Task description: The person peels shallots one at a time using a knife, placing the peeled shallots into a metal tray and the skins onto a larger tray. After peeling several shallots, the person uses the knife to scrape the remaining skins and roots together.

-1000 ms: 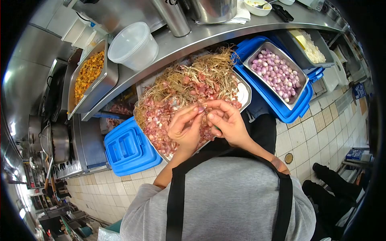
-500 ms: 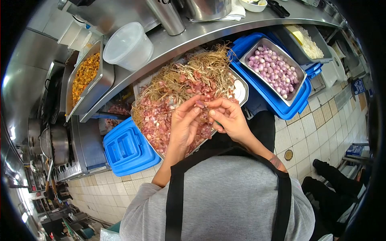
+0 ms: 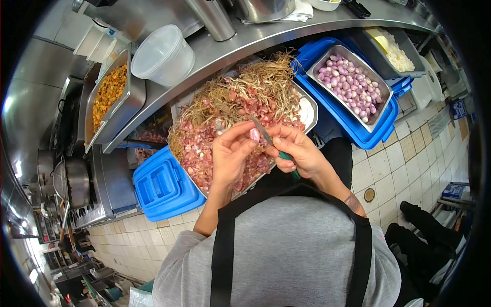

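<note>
Between the thumb and fingers of my left hand (image 3: 230, 151) is a small purple-pink shallot (image 3: 254, 134). My right hand (image 3: 297, 151) is closed round the green handle of a small paring knife (image 3: 266, 134), its blade pointing up and left beside the shallot. Both hands are over a metal tray (image 3: 313, 108) heaped with reddish shallot skins (image 3: 199, 163) and dry, stringy roots and stalks (image 3: 261, 84). To the right, a metal pan (image 3: 387, 100) of peeled shallots (image 3: 348, 84) rests on a blue lid (image 3: 371, 139).
A steel counter (image 3: 225, 53) runs across the back, bearing a clear plastic tub (image 3: 163, 56) and a pan of orange chopped food (image 3: 110, 94). Left of the tray is another blue lid (image 3: 166, 187). A grey container (image 3: 394, 51) holds white pieces. A person's dark-clothed legs (image 3: 422, 230) are at the right.
The knife blade has swung into view, pointing up beside the shallot. The shallot now shows a smoother, brighter pink surface. Both hands stay over the tray.
</note>
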The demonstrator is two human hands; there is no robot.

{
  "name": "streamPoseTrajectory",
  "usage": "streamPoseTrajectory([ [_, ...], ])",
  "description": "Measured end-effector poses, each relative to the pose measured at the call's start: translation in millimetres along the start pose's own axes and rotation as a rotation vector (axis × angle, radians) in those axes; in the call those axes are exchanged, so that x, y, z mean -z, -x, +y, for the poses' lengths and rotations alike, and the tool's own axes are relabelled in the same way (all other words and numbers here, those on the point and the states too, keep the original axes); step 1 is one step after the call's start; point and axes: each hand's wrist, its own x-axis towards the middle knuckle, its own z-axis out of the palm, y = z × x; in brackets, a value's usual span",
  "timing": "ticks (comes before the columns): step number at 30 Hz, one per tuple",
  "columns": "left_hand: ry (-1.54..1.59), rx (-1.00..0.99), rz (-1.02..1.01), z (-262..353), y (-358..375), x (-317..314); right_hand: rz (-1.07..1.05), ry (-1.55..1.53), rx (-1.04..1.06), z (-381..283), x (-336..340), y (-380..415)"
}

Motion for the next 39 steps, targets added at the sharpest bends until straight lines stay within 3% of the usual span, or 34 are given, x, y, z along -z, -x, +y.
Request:
streamPoseTrajectory([
  [6, 0.055, 0.052, -0.006, 1, 1, 3, 0.236, 0.502, 0.317, 10, 9, -10],
  [11, 0.052, -0.017, 0.088, -1, 1, 5, 0.198, 0.734, 0.345, 2, -20, 4],
  [15, 0.021, 0.008, 0.023, 5, 2, 10, 0.144, 0.924, 0.371, -2, -25, 7],
  [18, -0.015, -0.019, 0.010, 7, 1, 10, 0.086, 0.897, 0.429, -4, -27, 7],
  [21, -0.072, -0.040, -0.036, 11, 1, 10, 0.086, 1.094, 0.599, 3, -14, 0],
  [24, -0.050, -0.013, -0.051, 15, 3, 8, 0.086, 0.809, 0.319, -4, -23, 8],
  [27, -0.024, -0.031, -0.048, 15, 1, 5, 0.074, 0.686, 0.220, -7, -26, 12],
  [30, -0.034, -0.026, -0.060, 15, 0, 8, 0.041, 0.862, 0.261, -11, -25, 14],
  [35, -0.059, -0.005, -0.082, 14, -1, 12, 0.043, 0.846, 0.388, -2, -20, 7],
  [37, -0.059, 0.009, -0.083, 15, 0, 13, 0.051, 0.790, 0.371, 0, -18, 6],
  [39, -0.056, 0.005, -0.098, 16, 0, 13, 0.066, 0.658, 0.225, 1, -17, 8],
])
